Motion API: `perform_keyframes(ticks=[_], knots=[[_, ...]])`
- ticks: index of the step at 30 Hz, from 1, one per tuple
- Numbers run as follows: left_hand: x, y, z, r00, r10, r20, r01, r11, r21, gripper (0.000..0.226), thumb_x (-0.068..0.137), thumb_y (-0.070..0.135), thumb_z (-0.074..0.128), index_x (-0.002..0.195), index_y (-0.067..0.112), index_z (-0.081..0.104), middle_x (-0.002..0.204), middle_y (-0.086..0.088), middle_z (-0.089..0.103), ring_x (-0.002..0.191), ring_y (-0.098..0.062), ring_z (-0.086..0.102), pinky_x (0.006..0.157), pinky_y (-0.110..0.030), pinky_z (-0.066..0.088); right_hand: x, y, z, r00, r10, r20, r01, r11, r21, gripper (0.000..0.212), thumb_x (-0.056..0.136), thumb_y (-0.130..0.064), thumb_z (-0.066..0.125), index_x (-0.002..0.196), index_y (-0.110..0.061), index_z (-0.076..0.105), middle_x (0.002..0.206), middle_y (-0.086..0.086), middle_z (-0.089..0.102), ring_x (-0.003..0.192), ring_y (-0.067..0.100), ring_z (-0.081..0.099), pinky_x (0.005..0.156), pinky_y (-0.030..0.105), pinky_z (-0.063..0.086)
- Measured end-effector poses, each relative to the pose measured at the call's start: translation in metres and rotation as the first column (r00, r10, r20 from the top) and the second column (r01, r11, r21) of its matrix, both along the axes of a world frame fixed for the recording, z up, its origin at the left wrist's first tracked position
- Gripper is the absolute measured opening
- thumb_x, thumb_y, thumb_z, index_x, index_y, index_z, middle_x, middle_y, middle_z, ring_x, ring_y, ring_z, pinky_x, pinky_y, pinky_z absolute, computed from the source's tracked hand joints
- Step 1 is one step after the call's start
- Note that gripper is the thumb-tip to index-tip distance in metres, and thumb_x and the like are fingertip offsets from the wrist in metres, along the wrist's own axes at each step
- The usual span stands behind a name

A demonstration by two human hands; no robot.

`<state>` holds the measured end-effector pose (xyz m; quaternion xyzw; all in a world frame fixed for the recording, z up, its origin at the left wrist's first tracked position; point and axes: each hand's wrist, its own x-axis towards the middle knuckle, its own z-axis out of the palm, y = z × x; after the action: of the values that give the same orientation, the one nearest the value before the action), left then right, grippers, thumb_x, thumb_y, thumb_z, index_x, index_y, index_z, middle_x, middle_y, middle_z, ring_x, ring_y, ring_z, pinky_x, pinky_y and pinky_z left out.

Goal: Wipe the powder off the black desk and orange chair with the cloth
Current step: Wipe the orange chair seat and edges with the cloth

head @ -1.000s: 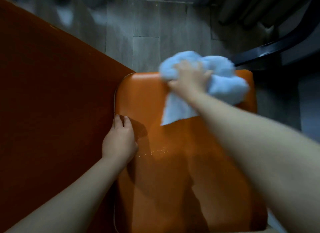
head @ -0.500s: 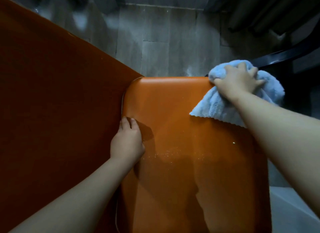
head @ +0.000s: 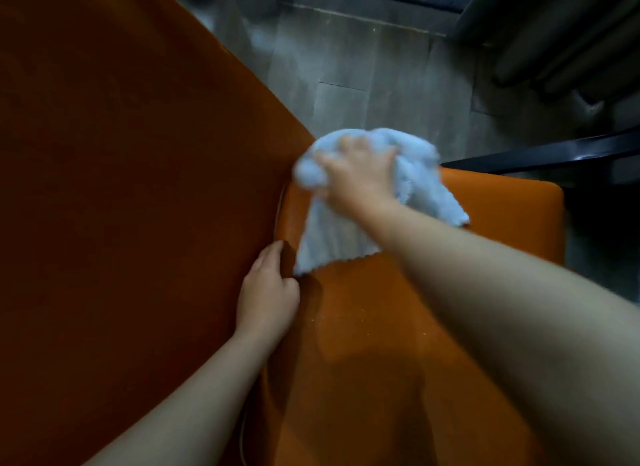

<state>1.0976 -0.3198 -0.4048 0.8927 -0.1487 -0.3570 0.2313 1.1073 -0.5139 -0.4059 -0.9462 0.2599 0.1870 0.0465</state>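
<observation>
Nearest the camera, two bare forearms reach forward over the orange chair (head: 381, 344), whose smooth seat fills the lower middle of the view. A thin scatter of pale powder (head: 349, 318) specks lies on the seat just right of the left hand (head: 266, 292). That hand rests on the seat's left edge, where the seat meets a broad dark orange panel (head: 121, 188) that fills the whole left side. Its fingers are loosely bent against the seam, and whether they hook round the edge cannot be told. Just beyond it, the near corner of the light blue cloth (head: 329, 243) lies flat on the seat, almost touching the left hand's knuckles. Farther on, the right hand (head: 356, 174) grips the bunched upper part of the cloth, fingers curled into the fabric and pressing it down at the seat's far left corner; hand and cloth are smeared by blur. One flap of the cloth trails to the right over the seat. Past the chair's far right corner a black edge (head: 554, 153) runs across, and what it belongs to is unclear. Beyond it is a grey tiled floor (head: 346, 67), with dim dark folds (head: 554, 42) at the upper right.
</observation>
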Motion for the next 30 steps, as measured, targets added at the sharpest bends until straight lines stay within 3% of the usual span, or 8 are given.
perform_keyframes(ticks=[4, 10, 12, 16, 20, 23, 26, 30], knots=[[0.001, -0.004, 0.003, 0.999, 0.015, -0.033, -0.015, 1.0, 0.006, 0.06, 0.091, 0.014, 0.045, 0.147, 0.02, 0.026, 0.151, 0.002, 0.031, 0.134, -0.019, 0.035, 0.106, -0.029, 0.032, -0.027, -0.068, 0.024, 0.889, -0.458, -0.026, 0.444, 0.873, -0.2, 0.042, 0.085, -0.045, 0.048, 0.12, -0.024, 0.06, 0.125, 0.013, 0.046, 0.121, 0.034, 0.036, 0.1, 0.063, 0.024], [-0.001, -0.006, 0.003, 0.998, -0.015, -0.062, 0.014, 1.0, -0.019, 0.056, 0.085, 0.013, 0.05, 0.139, 0.018, 0.037, 0.146, 0.002, 0.037, 0.13, -0.02, 0.039, 0.095, -0.027, 0.035, 0.004, 0.038, 0.003, 0.979, 0.14, 0.148, -0.144, 0.989, 0.017, 0.039, 0.082, -0.048, 0.056, 0.118, -0.034, 0.06, 0.135, 0.005, 0.04, 0.131, 0.032, 0.025, 0.101, 0.072, 0.005], [0.003, -0.004, 0.001, 0.998, -0.02, -0.052, 0.019, 1.0, -0.02, 0.058, 0.086, 0.012, 0.049, 0.142, 0.02, 0.035, 0.148, 0.005, 0.035, 0.132, -0.018, 0.037, 0.098, -0.025, 0.033, 0.006, 0.016, -0.003, 0.996, 0.075, 0.048, -0.073, 0.997, -0.041, 0.04, 0.086, -0.045, 0.051, 0.124, -0.033, 0.055, 0.132, 0.007, 0.041, 0.128, 0.029, 0.029, 0.102, 0.071, 0.01], [-0.003, -0.004, 0.003, 0.997, -0.03, -0.076, 0.032, 0.999, 0.023, 0.066, 0.089, 0.022, 0.048, 0.149, 0.022, 0.019, 0.155, 0.006, 0.02, 0.138, -0.015, 0.028, 0.104, -0.024, 0.03, -0.016, -0.059, 0.014, 0.894, -0.444, -0.059, 0.416, 0.872, -0.259, 0.04, 0.087, -0.036, 0.043, 0.118, -0.018, 0.061, 0.125, 0.015, 0.044, 0.122, 0.032, 0.033, 0.103, 0.068, 0.016], [-0.004, -0.006, 0.006, 0.995, -0.023, -0.093, 0.027, 0.999, 0.034, 0.068, 0.089, 0.025, 0.05, 0.149, 0.022, 0.018, 0.156, 0.005, 0.018, 0.138, -0.016, 0.028, 0.1, -0.021, 0.029, -0.003, -0.026, 0.025, 0.988, -0.094, 0.125, 0.118, 0.974, -0.194, 0.037, 0.08, -0.046, 0.055, 0.099, -0.019, 0.071, 0.13, 0.007, 0.046, 0.129, 0.032, 0.025, 0.102, 0.072, -0.003], [0.003, -0.005, 0.006, 0.997, -0.028, -0.075, 0.03, 0.999, 0.019, 0.056, 0.085, 0.026, 0.054, 0.139, 0.023, 0.036, 0.145, 0.005, 0.037, 0.124, -0.019, 0.044, 0.093, -0.028, 0.04, 0.015, 0.023, 0.011, 0.973, 0.153, 0.175, -0.132, 0.983, -0.125, 0.034, 0.084, -0.043, 0.056, 0.106, -0.019, 0.068, 0.122, 0.005, 0.052, 0.124, 0.03, 0.033, 0.106, 0.057, 0.009], [0.005, -0.005, 0.006, 0.999, -0.003, -0.047, 0.002, 1.0, -0.027, 0.036, 0.081, 0.024, 0.056, 0.116, 0.024, 0.049, 0.122, 0.008, 0.051, 0.098, -0.016, 0.053, 0.071, -0.027, 0.039, 0.009, 0.034, -0.006, 0.979, 0.045, 0.201, -0.037, 0.998, -0.041, 0.038, 0.089, -0.044, 0.05, 0.119, -0.022, 0.059, 0.123, 0.005, 0.05, 0.119, 0.03, 0.036, 0.095, 0.047, 0.026], [0.004, -0.007, 0.005, 1.0, -0.006, -0.024, 0.005, 1.0, -0.028, 0.03, 0.081, 0.025, 0.054, 0.11, 0.022, 0.051, 0.12, 0.007, 0.052, 0.096, -0.018, 0.054, 0.07, -0.029, 0.04, -0.007, 0.034, -0.019, 0.989, 0.026, 0.148, -0.021, 0.999, -0.035, 0.05, 0.089, -0.049, 0.046, 0.135, -0.031, 0.042, 0.131, 0.004, 0.04, 0.118, 0.03, 0.034, 0.085, 0.05, 0.034]])
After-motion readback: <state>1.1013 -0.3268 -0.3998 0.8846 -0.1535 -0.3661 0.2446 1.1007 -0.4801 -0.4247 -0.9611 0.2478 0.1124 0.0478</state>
